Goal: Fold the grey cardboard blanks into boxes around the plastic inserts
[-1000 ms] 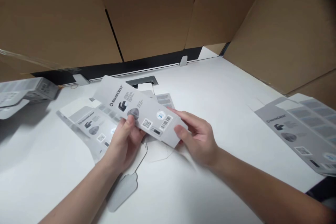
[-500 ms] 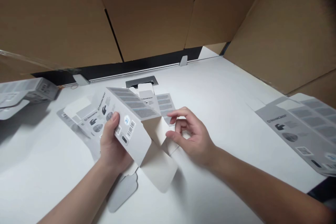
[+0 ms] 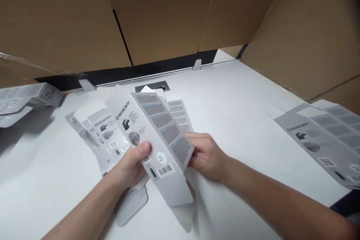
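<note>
Both hands hold a grey printed carton point(image 3: 153, 135), partly opened into a box shape and tilted, above the white table point(image 3: 239, 93). My left hand point(image 3: 132, 165) grips its near left side with the thumb on the front panel beside the barcode. On the right, my right hand point(image 3: 206, 155) has its fingers curled against the text-covered side panel. A bottom flap hangs down toward me. Under the carton lies another flat carton blank point(image 3: 95, 135) of the same print.
A stack of flat carton blanks point(image 3: 323, 138) lies at the right edge. Folded cartons point(image 3: 28, 97) sit at the far left. Brown cardboard walls point(image 3: 168, 11) enclose the back and right. A dark slot point(image 3: 153, 86) is set in the table behind the hands.
The carton went from a flat sleeve to an opened box shape and was turned, so its text-covered side panel now faces up. My right hand moved back onto its right side.
</note>
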Tool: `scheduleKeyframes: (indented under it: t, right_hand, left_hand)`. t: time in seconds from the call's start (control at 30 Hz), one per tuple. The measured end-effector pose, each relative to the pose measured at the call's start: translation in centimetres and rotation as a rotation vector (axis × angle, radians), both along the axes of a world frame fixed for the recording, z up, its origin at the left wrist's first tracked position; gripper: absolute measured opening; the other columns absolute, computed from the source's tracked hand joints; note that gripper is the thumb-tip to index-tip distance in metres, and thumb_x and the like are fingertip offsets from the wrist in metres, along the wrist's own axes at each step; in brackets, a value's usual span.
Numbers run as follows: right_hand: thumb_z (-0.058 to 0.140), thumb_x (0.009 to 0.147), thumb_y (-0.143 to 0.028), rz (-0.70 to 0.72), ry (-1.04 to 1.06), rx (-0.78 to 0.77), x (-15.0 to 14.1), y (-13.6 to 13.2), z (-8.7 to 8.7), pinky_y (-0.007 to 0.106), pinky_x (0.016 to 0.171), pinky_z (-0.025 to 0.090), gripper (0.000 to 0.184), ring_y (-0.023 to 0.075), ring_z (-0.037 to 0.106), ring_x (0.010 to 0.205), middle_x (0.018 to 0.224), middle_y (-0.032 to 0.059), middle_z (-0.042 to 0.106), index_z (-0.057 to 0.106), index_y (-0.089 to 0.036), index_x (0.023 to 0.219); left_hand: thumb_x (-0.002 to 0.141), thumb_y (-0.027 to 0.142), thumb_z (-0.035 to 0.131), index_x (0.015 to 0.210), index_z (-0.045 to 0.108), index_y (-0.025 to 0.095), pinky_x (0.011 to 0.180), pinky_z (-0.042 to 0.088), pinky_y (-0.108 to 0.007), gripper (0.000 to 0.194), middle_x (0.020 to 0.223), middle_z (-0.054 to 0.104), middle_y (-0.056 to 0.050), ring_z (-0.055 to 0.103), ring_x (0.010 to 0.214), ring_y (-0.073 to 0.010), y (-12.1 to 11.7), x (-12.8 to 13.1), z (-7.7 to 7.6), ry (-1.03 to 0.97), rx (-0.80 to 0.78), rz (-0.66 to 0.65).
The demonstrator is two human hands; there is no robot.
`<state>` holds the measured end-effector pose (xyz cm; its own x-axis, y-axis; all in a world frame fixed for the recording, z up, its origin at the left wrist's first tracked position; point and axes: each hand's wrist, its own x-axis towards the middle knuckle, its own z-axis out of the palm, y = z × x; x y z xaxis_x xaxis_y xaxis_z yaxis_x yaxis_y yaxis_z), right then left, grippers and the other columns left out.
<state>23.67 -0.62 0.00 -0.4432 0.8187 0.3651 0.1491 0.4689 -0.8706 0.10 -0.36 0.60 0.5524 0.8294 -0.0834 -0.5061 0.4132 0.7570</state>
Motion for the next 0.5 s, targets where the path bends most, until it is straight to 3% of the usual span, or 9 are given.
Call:
scheduleKeyframes:
  t: [0.2, 0.4, 0.5]
  right_hand:
    - [0.081, 0.1, -0.033, 0.004, -0.009, 0.1, -0.15, -0.13, -0.18, 0.028, 0.056, 0.05, 0.029, 0.0137, 0.058, 0.063, 0.073, -0.0003, 0.065, 0.071, -0.021, 0.076]
    - [0.076, 0.093, -0.016, 0.006, 0.044, 0.225, -0.39, -0.35, -0.26, 0.026, 0.048, 0.039, 0.035, 0.0116, 0.046, 0.055, 0.064, -0.0035, 0.054, 0.057, -0.022, 0.064]
    - [0.068, 0.094, -0.01, -0.043, 0.078, 0.235, -0.29, -0.15, -0.13, 0.026, 0.049, 0.041, 0.031, 0.0119, 0.049, 0.056, 0.066, -0.0026, 0.057, 0.059, -0.022, 0.066]
  left_hand:
    - [0.092, 0.068, 0.081, 0.148, 0.071, 0.023, 0.12, 0.054, -0.059, 0.073, 0.135, 0.081, -0.016, 0.07, 0.137, -0.0454, 0.07, -0.03, -0.09, -0.006, 0.002, -0.089]
    - [0.093, 0.074, 0.076, 0.151, 0.068, 0.024, 0.123, 0.051, -0.06, 0.077, 0.141, 0.078, -0.017, 0.066, 0.142, -0.045, -0.05, -0.02, -0.23, 0.017, 0.049, -0.136]
    - [0.092, 0.073, 0.078, 0.152, 0.067, 0.024, 0.125, 0.049, -0.061, 0.078, 0.144, 0.076, -0.018, 0.064, 0.145, -0.0448, -0.04, 0.37, -0.08, 0.028, 0.082, -0.135]
